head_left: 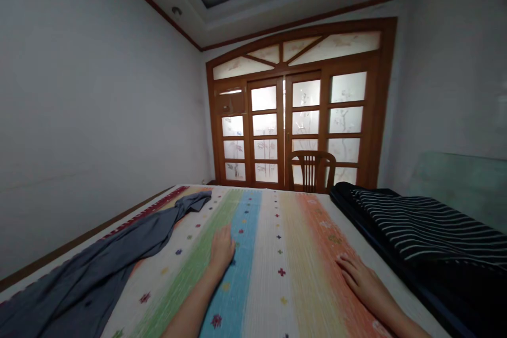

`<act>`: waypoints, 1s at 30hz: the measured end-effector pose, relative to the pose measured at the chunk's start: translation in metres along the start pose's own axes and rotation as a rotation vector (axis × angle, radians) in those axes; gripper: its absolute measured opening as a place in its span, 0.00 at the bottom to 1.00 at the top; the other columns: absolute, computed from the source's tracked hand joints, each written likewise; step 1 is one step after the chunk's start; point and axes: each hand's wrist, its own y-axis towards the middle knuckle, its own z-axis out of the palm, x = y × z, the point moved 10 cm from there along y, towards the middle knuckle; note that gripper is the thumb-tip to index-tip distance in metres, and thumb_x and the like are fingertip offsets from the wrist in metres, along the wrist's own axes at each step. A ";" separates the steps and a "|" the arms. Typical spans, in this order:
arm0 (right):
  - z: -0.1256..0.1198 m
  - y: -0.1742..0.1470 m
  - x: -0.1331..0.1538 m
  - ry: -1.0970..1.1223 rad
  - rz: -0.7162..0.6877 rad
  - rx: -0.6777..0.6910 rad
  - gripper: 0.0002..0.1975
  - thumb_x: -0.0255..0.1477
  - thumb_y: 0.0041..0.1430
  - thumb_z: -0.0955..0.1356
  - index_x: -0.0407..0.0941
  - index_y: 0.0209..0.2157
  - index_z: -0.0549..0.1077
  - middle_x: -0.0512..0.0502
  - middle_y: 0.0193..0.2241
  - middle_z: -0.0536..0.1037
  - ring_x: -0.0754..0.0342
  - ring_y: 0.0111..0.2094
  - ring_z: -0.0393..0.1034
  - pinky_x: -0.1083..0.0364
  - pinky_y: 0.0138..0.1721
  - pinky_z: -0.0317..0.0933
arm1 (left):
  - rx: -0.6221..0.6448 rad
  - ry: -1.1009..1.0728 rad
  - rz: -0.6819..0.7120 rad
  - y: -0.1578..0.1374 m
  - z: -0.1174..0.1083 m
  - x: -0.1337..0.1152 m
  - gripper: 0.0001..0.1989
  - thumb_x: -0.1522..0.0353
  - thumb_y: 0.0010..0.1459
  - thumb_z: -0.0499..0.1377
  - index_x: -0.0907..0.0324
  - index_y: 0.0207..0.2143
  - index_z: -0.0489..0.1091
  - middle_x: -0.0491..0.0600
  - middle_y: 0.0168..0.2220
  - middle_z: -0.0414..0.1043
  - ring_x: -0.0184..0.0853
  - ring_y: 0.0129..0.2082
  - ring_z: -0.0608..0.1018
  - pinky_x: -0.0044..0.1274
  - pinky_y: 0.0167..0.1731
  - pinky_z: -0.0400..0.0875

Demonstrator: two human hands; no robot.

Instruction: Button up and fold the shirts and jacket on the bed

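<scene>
A cloth with green, blue, white, yellow and orange stripes (273, 285) is spread flat before me. My left hand (223, 248) rests palm down where its green and blue stripes meet, fingers lying flat and holding nothing. On the orange stripe lies my right hand (359, 278), fingers stretched out, also with nothing in it. A dark grey garment (106, 259) lies crumpled along the left side of the cloth, apart from my left hand. To the right of my right hand is a black garment with thin white stripes (431, 222), piled on other dark fabric (356, 216).
Behind the far edge stands a wooden chair (311, 161), its back showing. Wooden folding doors with frosted panes (269, 127) fill the far wall. A pale wall (106, 105) runs along the left. At the right stands a greenish translucent panel (455, 185).
</scene>
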 end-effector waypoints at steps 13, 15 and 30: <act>0.004 0.002 -0.006 0.033 -0.056 -0.100 0.20 0.33 0.50 0.55 0.42 0.38 0.71 0.41 0.40 0.71 0.47 0.41 0.66 0.48 0.41 0.60 | -0.083 0.271 -0.506 -0.044 -0.047 0.173 0.17 0.71 0.50 0.44 0.67 0.38 0.68 0.62 0.52 0.52 0.48 0.53 0.53 0.38 0.47 0.49; 0.003 0.001 -0.005 0.030 -0.055 -0.105 0.20 0.33 0.50 0.55 0.43 0.38 0.71 0.41 0.40 0.71 0.47 0.40 0.66 0.48 0.40 0.61 | -0.051 0.262 -0.613 -0.053 -0.045 0.196 0.18 0.70 0.50 0.43 0.66 0.39 0.67 0.62 0.52 0.53 0.48 0.53 0.54 0.39 0.46 0.49; 0.003 0.001 -0.004 0.057 -0.056 -0.097 0.21 0.33 0.50 0.55 0.40 0.40 0.69 0.40 0.41 0.71 0.48 0.41 0.65 0.49 0.41 0.60 | -0.040 -0.111 -0.396 -0.026 -0.047 0.143 0.16 0.68 0.50 0.43 0.63 0.30 0.69 0.54 0.37 0.70 0.40 0.39 0.70 0.26 0.39 0.61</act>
